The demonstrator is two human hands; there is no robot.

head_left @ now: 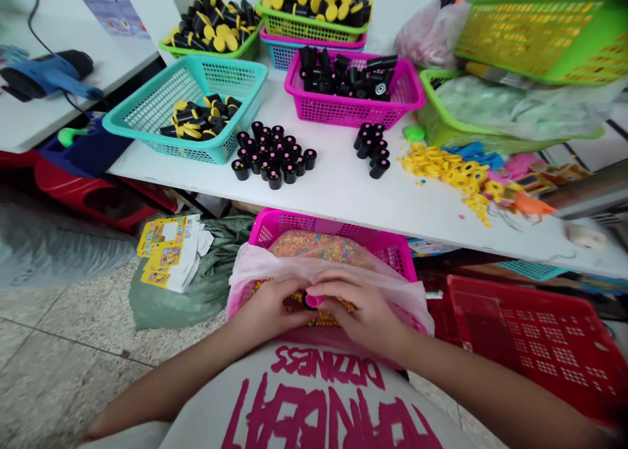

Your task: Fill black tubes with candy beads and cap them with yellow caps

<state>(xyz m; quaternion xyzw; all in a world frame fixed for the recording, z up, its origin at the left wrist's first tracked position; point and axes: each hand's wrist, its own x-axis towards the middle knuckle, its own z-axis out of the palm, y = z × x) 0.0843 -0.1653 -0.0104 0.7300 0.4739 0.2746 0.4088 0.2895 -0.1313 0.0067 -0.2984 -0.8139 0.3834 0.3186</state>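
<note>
Right at the centre, the left grip (267, 305) and the right grip (360, 311) are closed in tight, fingers curled and meeting around a small pink-tipped tube (313, 300). Only its pink end and a dark sliver show between them, so most of it is hidden! It sits low over a bed of tiny coloured beads (318, 249), which fill a clear plastic bag (409, 305) lining a pink basket (333, 226), right up against the person's lap. The beads are piled deep, with plenty left in that bag.

Moving out to the front edge of the desk (343, 203), a tight cluster of black tubes (272, 154) stands upright, with a smaller group (373, 149) just to the right. Behind them, a magenta basket (343, 112) is heaped with more black tubes, and a teal basket (196, 141) holds a shallower pile of black-and-yellow pieces (199, 118). Farther back, two green baskets (314, 30) are loaded high with the same black-and-yellow pieces, so a lot has piled up there. Over on the right, loose yellow rings (451, 174) spill across the desk, and a red basket (534, 344) sits down on the floor.
</note>
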